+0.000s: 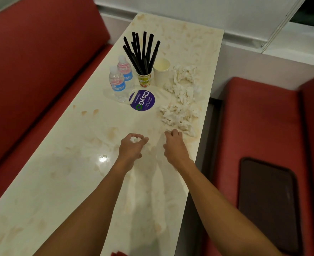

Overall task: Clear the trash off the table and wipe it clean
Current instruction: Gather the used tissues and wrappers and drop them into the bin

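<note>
A long cream table (75,182) carries brownish stains. My left hand (131,148) hovers over its middle, thumb and fingers curled round a small white tissue scrap (135,139). My right hand (174,146) is beside it with fingers loosely curled, holding nothing, just short of a heap of crumpled white tissues (179,115). More crumpled tissues (183,80) lie further back along the right edge. A white paper cup (160,72), a patterned cup of black straws (143,58) and two water bottles (118,84) stand behind a round purple sticker (142,100).
Red bench seats flank the table, left (32,71) and right (259,117). A dark brown tray (268,202) lies on the right seat. A white wall and window ledge (263,43) close off the far end.
</note>
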A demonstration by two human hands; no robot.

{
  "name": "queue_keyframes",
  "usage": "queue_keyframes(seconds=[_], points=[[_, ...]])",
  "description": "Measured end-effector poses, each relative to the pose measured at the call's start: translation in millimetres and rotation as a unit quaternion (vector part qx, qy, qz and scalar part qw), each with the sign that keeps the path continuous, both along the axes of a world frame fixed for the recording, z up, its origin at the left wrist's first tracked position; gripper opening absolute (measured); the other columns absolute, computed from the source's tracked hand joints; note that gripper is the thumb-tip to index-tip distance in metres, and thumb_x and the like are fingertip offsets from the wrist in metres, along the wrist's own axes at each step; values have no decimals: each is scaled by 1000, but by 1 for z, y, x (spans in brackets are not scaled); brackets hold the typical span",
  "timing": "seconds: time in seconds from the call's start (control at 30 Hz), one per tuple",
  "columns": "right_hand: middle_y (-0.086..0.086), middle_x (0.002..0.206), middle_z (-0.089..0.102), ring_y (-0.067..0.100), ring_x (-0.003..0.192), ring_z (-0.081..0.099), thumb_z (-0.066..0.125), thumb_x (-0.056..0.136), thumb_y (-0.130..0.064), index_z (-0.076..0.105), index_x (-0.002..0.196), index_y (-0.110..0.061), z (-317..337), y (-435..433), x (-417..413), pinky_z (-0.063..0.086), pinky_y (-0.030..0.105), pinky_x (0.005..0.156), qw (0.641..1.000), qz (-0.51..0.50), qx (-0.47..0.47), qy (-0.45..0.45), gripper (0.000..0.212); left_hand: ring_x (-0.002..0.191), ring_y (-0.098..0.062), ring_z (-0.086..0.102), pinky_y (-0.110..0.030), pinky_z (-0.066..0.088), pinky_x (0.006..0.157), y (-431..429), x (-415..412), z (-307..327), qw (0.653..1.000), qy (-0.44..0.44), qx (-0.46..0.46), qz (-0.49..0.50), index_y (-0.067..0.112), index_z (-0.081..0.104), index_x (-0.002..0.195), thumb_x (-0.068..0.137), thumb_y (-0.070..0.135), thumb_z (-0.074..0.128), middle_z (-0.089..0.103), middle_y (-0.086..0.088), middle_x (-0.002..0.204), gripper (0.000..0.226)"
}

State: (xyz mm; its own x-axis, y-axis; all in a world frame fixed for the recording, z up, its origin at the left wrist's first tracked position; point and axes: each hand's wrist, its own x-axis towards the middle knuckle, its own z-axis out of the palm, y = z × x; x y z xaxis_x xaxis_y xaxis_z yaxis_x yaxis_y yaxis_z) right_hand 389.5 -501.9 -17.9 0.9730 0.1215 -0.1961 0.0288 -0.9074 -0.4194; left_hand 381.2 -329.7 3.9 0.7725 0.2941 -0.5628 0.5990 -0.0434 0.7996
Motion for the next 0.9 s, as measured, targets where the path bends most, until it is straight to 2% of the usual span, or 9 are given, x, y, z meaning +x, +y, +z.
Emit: queue_keyframes(seconds=[0.2,0.3,0.47,0.53,0.63,0.7,0.77,0.83,0.9], points=[[3,123,51,19,116,47,56,106,-12,66,122,-10,0,-7,-20,45,23,95,987,-83,129,-45,19,85,-21,63,-31,52,60,-6,1,-1,1000,-10,-2,-9,22,71,103,87,26,82,68,0,100,20],[0,122,47,13,110,51,51,108,-15,62,118,-10,11,-14,-24,44,19,94,963,-156,201,-83,16,85,-21,64,-32,53,62,-11,2,-1,1000,-11,-3,-18,22,71,102,88,25,81,68,1,98,18],[0,116,64,4,106,55,54,106,-10,65,114,-13,23,-36,-13,40,4,88,936,-208,231,-163,14,85,-20,62,-31,53,61,-20,9,-1,1000,-12,-5,-26,21,71,106,89,24,79,66,1,101,18],[-1,114,63,2,106,50,50,106,-6,66,116,-14,26,-45,-3,44,10,91,930,-224,230,-179,20,88,-20,63,-31,53,62,-24,12,-1,999,-16,-5,-31,22,71,107,89,24,78,67,1,105,19],[2,118,56,11,113,42,46,104,-5,65,121,-11,28,-51,18,45,33,101,930,-250,197,-183,26,87,-19,63,-32,54,64,-27,18,-1,999,-15,-12,-32,22,71,106,90,23,78,68,2,103,18],[6,125,50,19,121,39,53,105,-27,61,131,-13,26,-53,29,43,35,99,944,-256,169,-126,30,84,-19,62,-31,54,64,-28,20,-3,999,-14,-15,-32,22,72,106,89,23,79,67,1,102,18],[8,131,43,24,127,33,58,99,-58,57,137,-23,21,-55,34,38,33,95,961,-241,128,-50,51,84,-19,62,-31,53,64,-28,21,-3,999,-12,-14,-30,22,72,106,89,23,79,67,1,101,18],[7,133,41,26,129,31,60,88,-77,60,129,-31,16,-54,34,42,38,97,968,-231,97,-17,62,87,-20,63,-31,54,64,-27,21,-5,999,-9,-14,-28,22,72,106,89,24,78,68,1,102,18],[6,133,44,26,130,33,60,83,-83,64,114,-33,10,-50,32,44,42,104,969,-230,82,-28,59,87,-19,63,-31,54,64,-27,21,-5,1000,-7,-13,-26,22,72,106,89,24,78,68,1,103,18]])
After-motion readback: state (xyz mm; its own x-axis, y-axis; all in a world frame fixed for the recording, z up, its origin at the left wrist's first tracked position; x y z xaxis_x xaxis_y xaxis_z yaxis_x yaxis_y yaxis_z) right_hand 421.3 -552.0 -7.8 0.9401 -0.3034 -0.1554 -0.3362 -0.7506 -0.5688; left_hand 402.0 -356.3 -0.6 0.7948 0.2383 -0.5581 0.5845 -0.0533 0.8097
